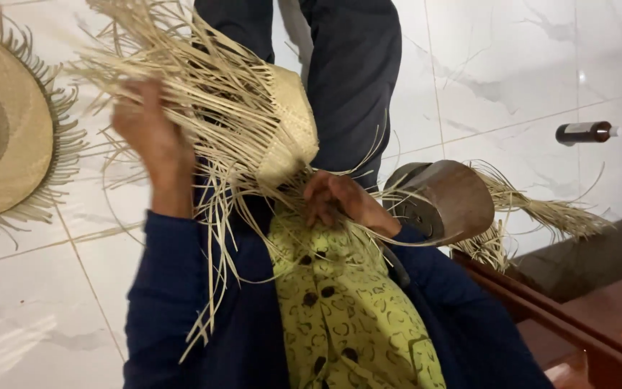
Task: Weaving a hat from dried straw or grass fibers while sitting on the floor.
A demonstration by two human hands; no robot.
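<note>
— Where's the weaving?
— The half-woven straw piece (282,122) sits at twelve o'clock over the lap. The left hand (154,137) is bunching its loose strands (181,72).
— And the right hand (336,198)?
— Curled under it, pinching straws. A finished hat (8,130) lies at nine o'clock on the floor (505,65).

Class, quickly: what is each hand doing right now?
Left hand: closed on loose straw strands of the half-woven piece.
Right hand: closed on strands beneath it.
</note>
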